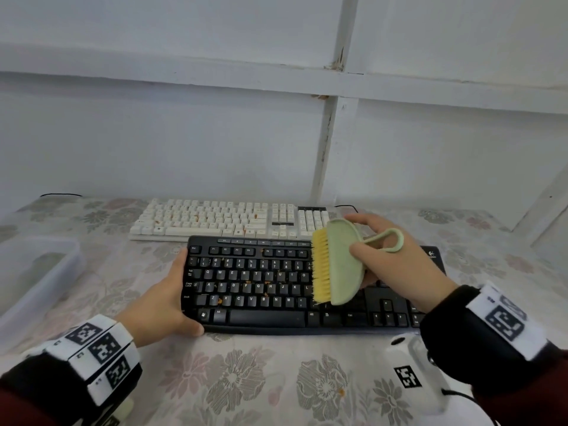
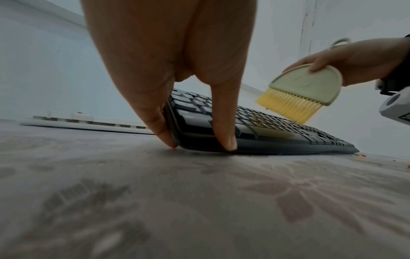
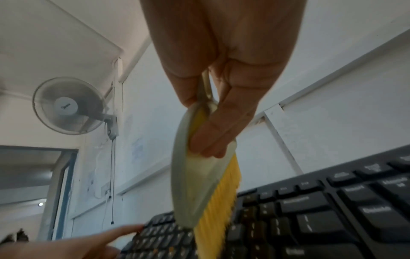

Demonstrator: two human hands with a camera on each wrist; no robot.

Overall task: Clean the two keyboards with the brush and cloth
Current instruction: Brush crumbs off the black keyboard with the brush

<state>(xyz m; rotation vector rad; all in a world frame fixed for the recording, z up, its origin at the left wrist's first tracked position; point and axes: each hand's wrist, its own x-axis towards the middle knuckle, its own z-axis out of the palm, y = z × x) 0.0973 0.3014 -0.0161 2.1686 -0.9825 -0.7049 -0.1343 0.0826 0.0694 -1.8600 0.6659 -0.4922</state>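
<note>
My left hand (image 1: 163, 298) grips the near-left corner of the black keyboard (image 1: 261, 287), thumb on its front edge and fingers (image 2: 159, 122) pressed along its left end, tips down on the flowered tablecloth (image 1: 246, 379). My right hand (image 1: 399, 265) pinches the pale green brush (image 1: 341, 262) by its flat body, thumb on one face and fingers on the other, its loop handle over my hand. The yellow bristles (image 2: 288, 106) point left and hang just above the keys at the middle-right of the black keyboard, not touching in the left wrist view. Orange crumbs (image 1: 219, 301) dot its keys. The white keyboard (image 1: 227, 219) lies just behind, also flecked with orange. A clear plastic tub (image 1: 37, 272) sits at the far left.
</note>
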